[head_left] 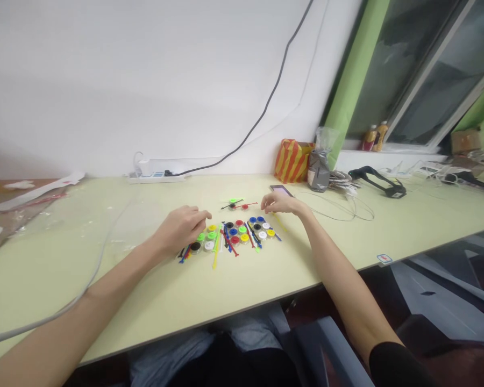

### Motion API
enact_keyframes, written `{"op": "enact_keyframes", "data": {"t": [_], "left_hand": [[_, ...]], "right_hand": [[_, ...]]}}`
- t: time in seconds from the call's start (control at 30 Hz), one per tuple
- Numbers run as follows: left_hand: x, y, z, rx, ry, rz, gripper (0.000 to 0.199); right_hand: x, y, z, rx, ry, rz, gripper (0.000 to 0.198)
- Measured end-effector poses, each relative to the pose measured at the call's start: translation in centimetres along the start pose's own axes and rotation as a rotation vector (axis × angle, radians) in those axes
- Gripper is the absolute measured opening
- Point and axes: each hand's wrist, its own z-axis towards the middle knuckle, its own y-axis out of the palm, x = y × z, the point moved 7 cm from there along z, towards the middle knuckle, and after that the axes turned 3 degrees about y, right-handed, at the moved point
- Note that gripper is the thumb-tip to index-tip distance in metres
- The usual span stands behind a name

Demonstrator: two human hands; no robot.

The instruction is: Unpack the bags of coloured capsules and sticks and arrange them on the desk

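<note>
My left hand (185, 227) hovers palm down over the left end of a group of small round pieces, fingers bent and slightly apart, covering some of them. A black disc (196, 246) and a white disc (209, 246) show just below it. Beyond the group, my right hand (280, 203) has its fingers curled together; anything between the tips is too small to make out. Close to those tips lies a red spinner (245, 207) with a long arrow, beside a black spinner (232, 206). Loose plastic arrows (230, 242) in several colours lie between the disc groups.
A phone (281, 191) lies behind my right hand, near a striped bag (292, 161) and a grey wrapped item (318, 171). A power strip (157, 177) sits along the wall. Clear plastic (80, 220) covers the left side. A white cable (99, 263) crosses my left forearm.
</note>
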Motion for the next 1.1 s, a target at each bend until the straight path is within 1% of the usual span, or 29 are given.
{"op": "enact_keyframes", "data": {"t": [0.07, 0.13, 0.27, 0.37, 0.47, 0.63, 0.7, 0.77, 0.83, 0.97, 1.0, 1.1], "left_hand": [[0.1, 0.0, 0.0, 0.001, 0.005, -0.002, 0.032], [0.2, 0.0, 0.1, -0.006, 0.015, 0.001, 0.032], [0.5, 0.2, 0.1, -0.033, 0.043, 0.02, 0.031], [0.7, 0.2, 0.1, -0.044, 0.055, 0.016, 0.031], [0.8, 0.2, 0.1, -0.044, 0.061, -0.001, 0.03], [0.9, 0.4, 0.1, -0.059, 0.074, 0.011, 0.03], [0.9, 0.3, 0.1, -0.056, 0.075, 0.011, 0.03], [0.9, 0.4, 0.1, -0.058, 0.076, 0.012, 0.03], [0.9, 0.5, 0.1, -0.075, 0.077, 0.019, 0.032], [0.8, 0.9, 0.0, -0.111, 0.074, 0.011, 0.034], [0.8, 1.0, -0.1, -0.115, 0.076, 0.008, 0.034], [0.8, 1.2, -0.1, -0.118, 0.089, 0.011, 0.034]], "right_hand": [[0.3, 0.0, -0.2, -0.054, 0.05, 0.03, 0.008], [0.7, -0.4, -0.4, -0.059, 0.079, 0.026, 0.012], [2.4, -1.8, -0.7, -0.025, 0.2, -0.112, 0.015], [3.6, -1.9, -0.9, -0.039, 0.259, -0.164, 0.014], [3.6, -1.3, -0.7, -0.053, 0.238, -0.165, 0.012], [0.9, 0.6, -0.1, -0.101, 0.037, -0.108, 0.009], [0.1, 0.9, -0.2, -0.117, -0.001, -0.1, 0.01], [-0.1, 0.9, -0.5, -0.12, 0.01, -0.105, 0.012], [0.1, 0.9, -0.9, -0.154, 0.056, -0.105, 0.017], [0.6, 1.4, -2.3, -0.346, 0.18, -0.145, 0.03], [0.6, 1.5, -2.6, -0.377, 0.196, -0.152, 0.032], [-0.4, 1.3, -3.6, -0.413, 0.199, -0.14, 0.036]]}}
